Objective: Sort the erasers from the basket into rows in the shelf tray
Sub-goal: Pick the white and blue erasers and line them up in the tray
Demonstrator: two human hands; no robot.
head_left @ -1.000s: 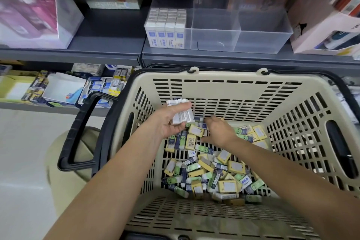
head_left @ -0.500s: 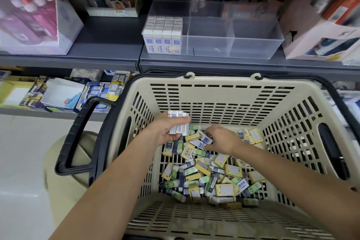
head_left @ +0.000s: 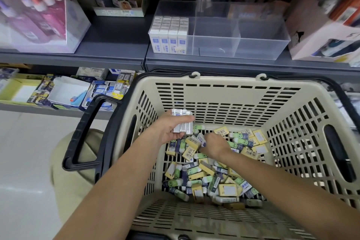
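Left hand (head_left: pixel 171 132): palm up over the basket's far-left corner, thumb on top and fingers curled underneath, clamping a stack of white erasers (head_left: pixel 182 122) side by side; the stack sticks out past the thumb tip. Right hand (head_left: pixel 213 144): back of hand to the camera, fingers bent down into the loose erasers (head_left: pixel 210 177). The fingertips are hidden, so I can't tell if they grip anything. One white-and-blue eraser (head_left: pixel 200 139) sits right at the knuckle side, between the two hands, just below the left fingers. The loose pile is mixed yellow, green and white-blue, spread over the basket floor from under the right fingers back toward both wrists and out to the right. The basket (head_left: pixel 224 91) is beige and slotted; its black handle (head_left: pixel 81 132) is folded out, left of the left forearm. The shelf tray (head_left: pixel 259 45) is clear with three compartments, up on the grey shelf (head_left: pixel 116 45) well beyond the fingertips of both hands. Its left compartment holds the shelved erasers (head_left: pixel 169 33), white, upright, in tidy rows, straight ahead of the left fingers; nothing shows in the other two compartments.
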